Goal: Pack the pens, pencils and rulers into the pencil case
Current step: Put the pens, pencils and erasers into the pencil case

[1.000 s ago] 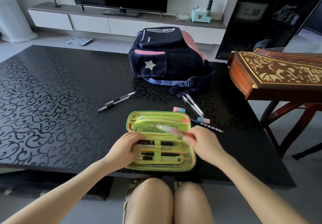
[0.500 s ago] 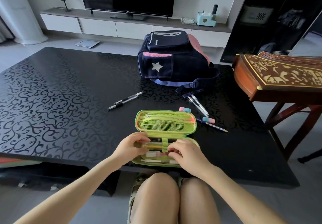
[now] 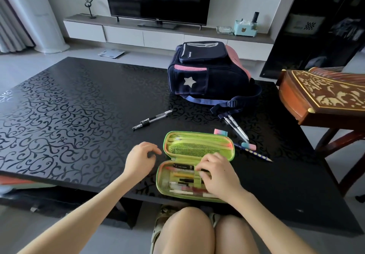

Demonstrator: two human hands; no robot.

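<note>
On the black patterned table (image 3: pixel 65 119), a navy backpack (image 3: pixel 207 75) lies at twelve o'clock from the open green pencil case (image 3: pixel 197 164). Two black pens (image 3: pixel 152 119) lie at eleven o'clock of the case, two clear pens (image 3: pixel 237 128) and a dotted pencil (image 3: pixel 254 153) at two. The right hand (image 3: pixel 219 176) rests curled over pens in the case; whether it grips one is unclear. The left hand (image 3: pixel 141 159), at nine o'clock, hovers loosely curled and empty.
</note>
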